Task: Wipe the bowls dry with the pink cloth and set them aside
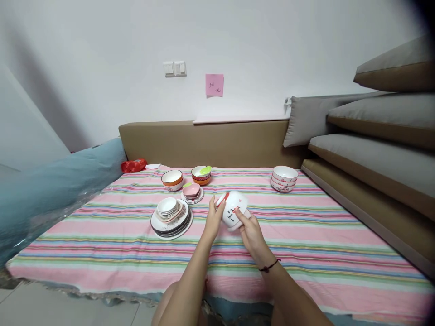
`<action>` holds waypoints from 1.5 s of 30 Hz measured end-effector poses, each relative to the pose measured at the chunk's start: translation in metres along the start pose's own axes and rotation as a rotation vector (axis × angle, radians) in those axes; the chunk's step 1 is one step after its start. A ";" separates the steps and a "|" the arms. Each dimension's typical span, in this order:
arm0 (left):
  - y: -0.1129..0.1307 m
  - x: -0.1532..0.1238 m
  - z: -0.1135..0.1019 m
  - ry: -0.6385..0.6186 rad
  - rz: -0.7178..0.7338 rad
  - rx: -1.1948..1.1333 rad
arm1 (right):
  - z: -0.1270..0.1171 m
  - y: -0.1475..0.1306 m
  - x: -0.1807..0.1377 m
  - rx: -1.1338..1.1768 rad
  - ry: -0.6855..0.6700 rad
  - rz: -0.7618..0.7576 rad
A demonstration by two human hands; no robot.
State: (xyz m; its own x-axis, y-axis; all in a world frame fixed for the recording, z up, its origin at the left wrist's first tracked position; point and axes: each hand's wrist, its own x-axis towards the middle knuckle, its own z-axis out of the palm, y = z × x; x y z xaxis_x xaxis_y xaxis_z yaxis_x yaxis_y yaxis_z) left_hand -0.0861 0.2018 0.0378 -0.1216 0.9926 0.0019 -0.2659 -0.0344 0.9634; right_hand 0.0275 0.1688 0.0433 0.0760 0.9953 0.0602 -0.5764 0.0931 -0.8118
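Note:
A white bowl (234, 204) with a red band, black characters and a small red mark is tilted on its side above the cloth. My left hand (214, 216) grips it by the rim, thumb and fingers on either side. From the right, my right hand (250, 230) is closed around its base, thumb across the painted wall. The bowl's inside is turned away and hidden. Left of my hands sits a stack of plates (187, 222), topped by small white bowls (167, 204). Pink dishes (191, 189) rest on small saucers (201, 195) behind them.
Farther back stand orange-rimmed bowls (172, 177), bowls with a green item (205, 170) in them, and stacked white bowls (284, 173) at right. A red bundle (133, 165) lies at back left. Grey-brown cushions (380, 158) line the right side of the striped cloth (306, 244).

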 end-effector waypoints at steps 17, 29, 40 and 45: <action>0.003 0.003 -0.016 0.124 0.075 0.061 | 0.023 0.012 -0.023 0.218 -0.211 0.282; 0.009 -0.006 0.006 -0.083 -0.282 -0.397 | -0.014 -0.008 0.007 -0.469 -0.176 -0.236; 0.004 -0.002 0.002 -0.008 -0.110 -0.229 | 0.007 0.010 -0.011 -0.351 -0.308 0.004; -0.001 0.000 0.001 0.039 0.114 0.156 | 0.000 -0.003 0.001 0.259 0.017 0.286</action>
State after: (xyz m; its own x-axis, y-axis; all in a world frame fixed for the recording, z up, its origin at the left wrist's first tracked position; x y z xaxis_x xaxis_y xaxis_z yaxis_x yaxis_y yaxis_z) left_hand -0.0851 0.2022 0.0371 -0.1804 0.9779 0.1058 -0.0976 -0.1249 0.9874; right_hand 0.0292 0.1697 0.0464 -0.1058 0.9816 -0.1588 -0.7624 -0.1826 -0.6208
